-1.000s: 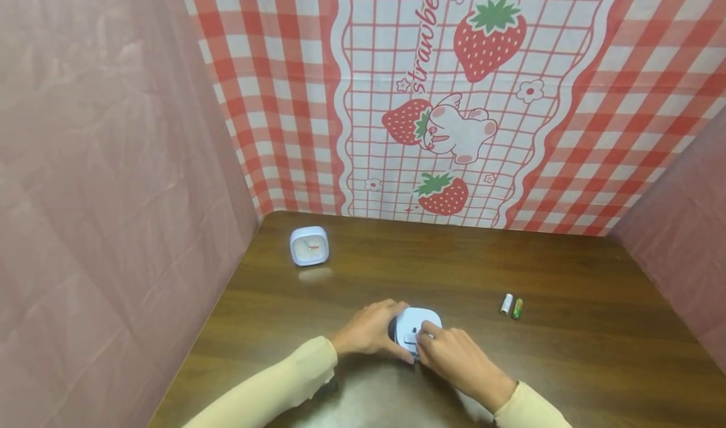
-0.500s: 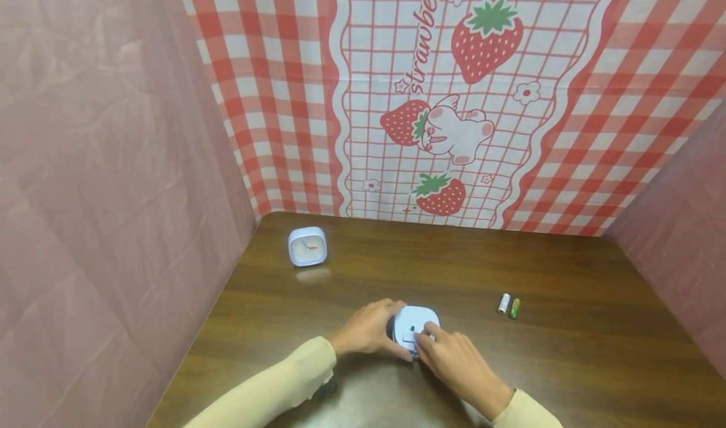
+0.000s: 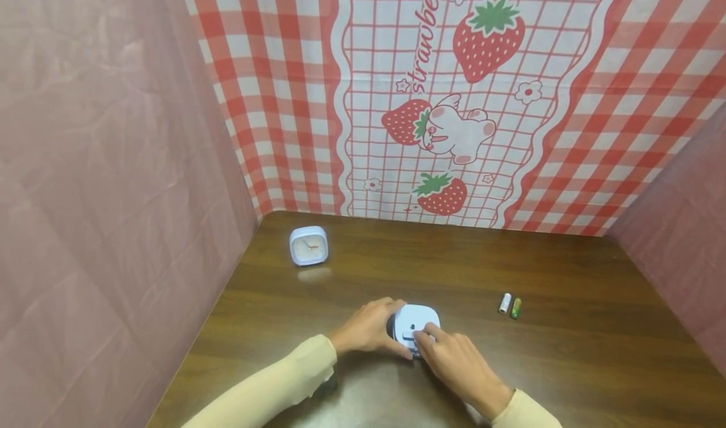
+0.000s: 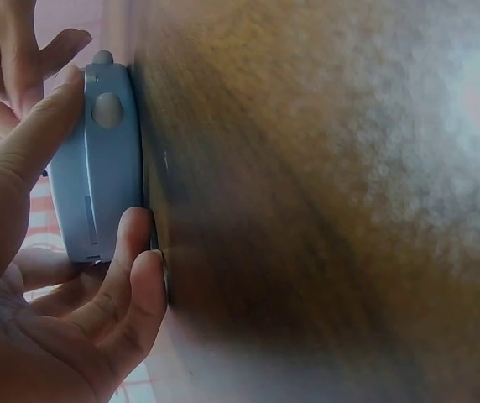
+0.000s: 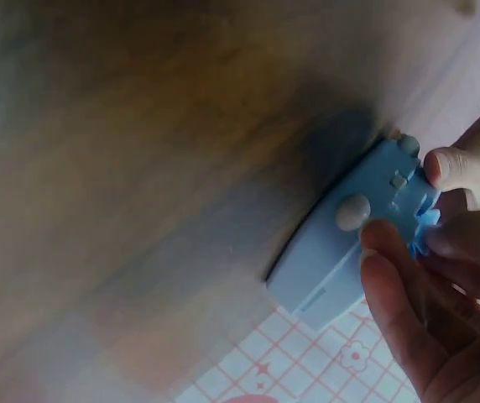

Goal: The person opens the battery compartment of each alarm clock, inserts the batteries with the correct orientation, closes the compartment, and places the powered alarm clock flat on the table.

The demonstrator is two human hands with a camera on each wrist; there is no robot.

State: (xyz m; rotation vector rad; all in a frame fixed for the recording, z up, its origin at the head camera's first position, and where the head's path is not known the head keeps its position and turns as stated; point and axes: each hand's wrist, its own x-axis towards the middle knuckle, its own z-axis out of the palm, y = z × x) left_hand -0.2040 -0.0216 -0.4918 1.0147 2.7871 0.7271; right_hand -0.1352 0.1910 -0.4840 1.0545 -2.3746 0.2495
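A pale blue alarm clock (image 3: 418,314) lies face down on the table, its back with a small dark knob turned up. My left hand (image 3: 368,328) grips its left side, thumb at the near edge and fingers round the far side. At the back, my right hand (image 3: 456,358) has curled fingertips on the battery cover (image 5: 427,228), which overlaps the clock's edge in the right wrist view. Rounded feet (image 4: 106,110) show along the clock's side in the left wrist view. The right fingers hide part of the battery compartment.
A second pale square clock (image 3: 309,246) stands upright at the back left, facing me. To the right lie a white battery (image 3: 505,303) and a green battery (image 3: 516,308), side by side. A strawberry-print cloth (image 3: 374,163) hangs behind the brown table (image 3: 397,267).
Both hands keep their places at the clock. My right fingertips shift only slightly over its back, and the batteries and second clock stay where they were.
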